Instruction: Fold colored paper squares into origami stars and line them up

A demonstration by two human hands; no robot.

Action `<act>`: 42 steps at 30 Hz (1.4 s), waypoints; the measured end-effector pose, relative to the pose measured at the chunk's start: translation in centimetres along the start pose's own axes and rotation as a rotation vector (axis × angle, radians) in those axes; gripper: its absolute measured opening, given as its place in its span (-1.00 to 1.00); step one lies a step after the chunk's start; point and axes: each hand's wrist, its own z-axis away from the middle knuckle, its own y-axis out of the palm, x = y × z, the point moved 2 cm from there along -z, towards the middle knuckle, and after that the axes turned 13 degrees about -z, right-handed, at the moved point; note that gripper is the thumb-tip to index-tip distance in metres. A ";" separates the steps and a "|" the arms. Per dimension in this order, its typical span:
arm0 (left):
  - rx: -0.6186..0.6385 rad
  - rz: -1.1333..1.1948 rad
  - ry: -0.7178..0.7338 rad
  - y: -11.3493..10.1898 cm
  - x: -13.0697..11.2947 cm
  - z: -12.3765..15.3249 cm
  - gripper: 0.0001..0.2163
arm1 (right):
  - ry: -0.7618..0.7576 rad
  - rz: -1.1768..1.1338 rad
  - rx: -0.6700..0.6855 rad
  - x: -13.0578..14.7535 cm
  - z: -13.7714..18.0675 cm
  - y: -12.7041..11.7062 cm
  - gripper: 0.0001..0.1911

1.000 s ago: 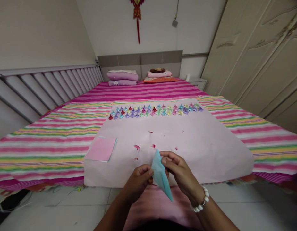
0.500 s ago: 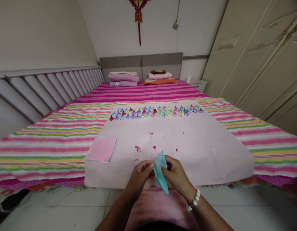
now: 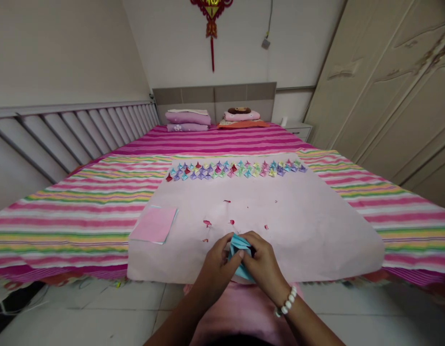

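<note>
Blue paper (image 3: pixel 240 241): folded, held up around the pale sheet's (image 3: pixel 323 235) near edge
Left hand (image 3: pixel 218 257): curled nearly closed, pinching its left side
Right hand (image 3: pixel 260 259): likewise, gripping its right
Pink paper (image 3: pixel 154 225): flat, left
Red scraps (image 3: pixel 207 223): scattered mid-sheet
Folded shapes (image 3: pixel 233 168): rows, far edge
Bedding (image 3: pixel 188 118): stacked, far end

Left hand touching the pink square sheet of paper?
Apart. Head view: pale pinkish mat shows between left hand and pink square sheet; the hand holds folded light-blue paper.
</note>
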 end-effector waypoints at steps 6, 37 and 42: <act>-0.131 -0.121 0.048 -0.3 0.4 -0.4 -0.66 | 0.021 -0.003 -0.002 0.0 0.1 0.2 -0.69; -0.265 0.126 -0.066 -1.0 1.0 -0.9 -0.65 | -0.121 -0.153 -0.158 -0.6 0.9 -0.1 -0.68; -0.204 0.140 -0.029 -0.7 0.8 -0.6 -0.60 | -0.134 -0.136 -0.142 -0.7 1.2 0.0 -0.59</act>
